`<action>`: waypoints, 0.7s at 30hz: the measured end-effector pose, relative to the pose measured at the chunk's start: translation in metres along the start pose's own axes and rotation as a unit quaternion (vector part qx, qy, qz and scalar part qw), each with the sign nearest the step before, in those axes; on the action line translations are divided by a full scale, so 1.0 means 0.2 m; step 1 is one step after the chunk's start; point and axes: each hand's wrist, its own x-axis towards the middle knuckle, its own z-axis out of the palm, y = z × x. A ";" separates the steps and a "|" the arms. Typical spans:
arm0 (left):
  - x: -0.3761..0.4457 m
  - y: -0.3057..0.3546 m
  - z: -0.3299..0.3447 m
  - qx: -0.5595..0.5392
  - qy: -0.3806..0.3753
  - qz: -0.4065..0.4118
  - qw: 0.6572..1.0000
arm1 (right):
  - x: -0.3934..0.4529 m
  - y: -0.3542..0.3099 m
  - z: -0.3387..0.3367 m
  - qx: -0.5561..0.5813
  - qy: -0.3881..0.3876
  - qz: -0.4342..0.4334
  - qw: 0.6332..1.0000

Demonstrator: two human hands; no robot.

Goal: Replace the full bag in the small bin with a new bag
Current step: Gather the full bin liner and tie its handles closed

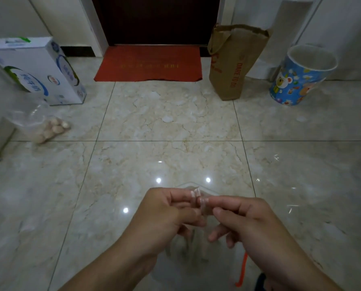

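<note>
A thin clear plastic bag hangs between my hands over the tiled floor, low in the middle of the view. My left hand pinches its top edge with curled fingers. My right hand pinches the same edge from the other side, fingertips almost meeting the left ones. The small bin, blue with cartoon animals and a white rim, stands at the far right by the wall. Its inside looks white; I cannot tell whether a bag lines it.
A brown paper bag stands left of the bin. A red doormat lies before the dark door. A white milk carton box and a clear bag of eggs sit at the left. An orange cord hangs by my right wrist.
</note>
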 end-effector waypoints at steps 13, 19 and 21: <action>0.21 0.05 -0.02 -0.014 0.026 -0.032 0.999 | 0.29 -0.07 -0.05 0.032 -0.156 0.156 0.975; 0.08 0.18 -0.06 0.042 0.063 -0.084 0.994 | 0.17 -0.24 0.07 0.039 -0.057 0.198 0.978; -0.01 0.30 -0.06 0.047 0.050 -0.100 0.993 | 0.08 -0.35 0.10 0.026 -0.049 0.219 0.974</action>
